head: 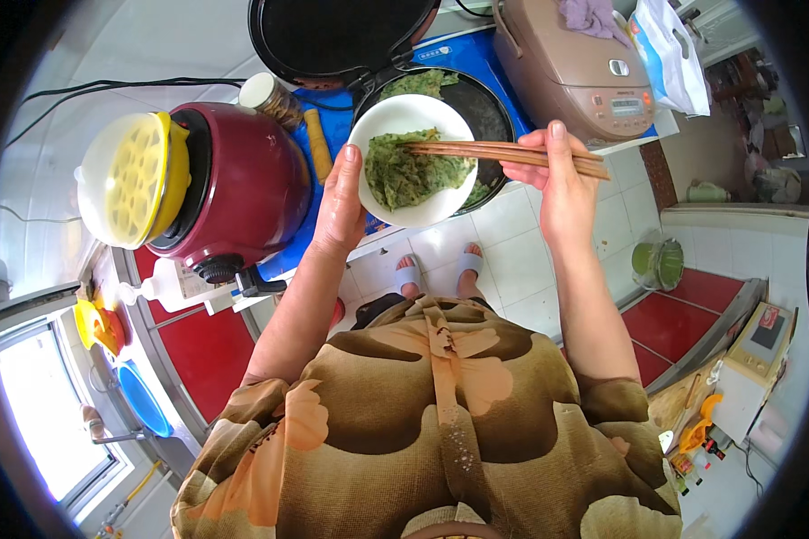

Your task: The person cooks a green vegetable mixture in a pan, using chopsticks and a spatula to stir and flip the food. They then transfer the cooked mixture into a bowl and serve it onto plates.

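Observation:
My left hand grips the left rim of a white bowl, its thumb on top of the edge. Inside the bowl lies a folded green pancake. A pair of wooden chopsticks is in my right hand, with the tips against the pancake. The bowl is held over the black round plate of an electric griddle, hiding part of it. More green pancake shows on the plate behind the bowl. The griddle's lid is raised.
Left of the griddle stand a maroon cooker with a yellow steamer basket, a lidded jar and a small wooden rolling pin. A brown rice cooker stands to the right. A glass jar sits on a red-topped surface farther right.

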{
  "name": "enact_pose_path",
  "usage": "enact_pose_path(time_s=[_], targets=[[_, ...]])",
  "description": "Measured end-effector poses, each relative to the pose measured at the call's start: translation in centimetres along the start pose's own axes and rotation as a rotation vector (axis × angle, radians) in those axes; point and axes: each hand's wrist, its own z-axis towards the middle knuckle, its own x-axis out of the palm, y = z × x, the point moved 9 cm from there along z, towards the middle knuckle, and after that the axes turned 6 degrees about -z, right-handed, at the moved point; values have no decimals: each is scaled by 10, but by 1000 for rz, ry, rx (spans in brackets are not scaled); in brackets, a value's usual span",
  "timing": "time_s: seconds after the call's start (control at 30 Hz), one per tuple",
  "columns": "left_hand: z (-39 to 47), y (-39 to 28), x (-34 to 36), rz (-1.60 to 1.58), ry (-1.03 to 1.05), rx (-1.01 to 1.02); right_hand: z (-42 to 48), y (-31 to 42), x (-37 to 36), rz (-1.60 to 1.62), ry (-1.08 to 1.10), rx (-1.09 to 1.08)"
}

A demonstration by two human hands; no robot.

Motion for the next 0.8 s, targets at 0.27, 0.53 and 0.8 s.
enact_pose_path(time_s=[0.27,0.53,0.8], targets=[[-7,-7,3,35,54,62,19,18,-10,-258,167,148],[-3,-19,7,189,84,199,5,19,-3,-91,117,2],[-2,-10,19,192,97,192,12,20,6,-229,194,52]])
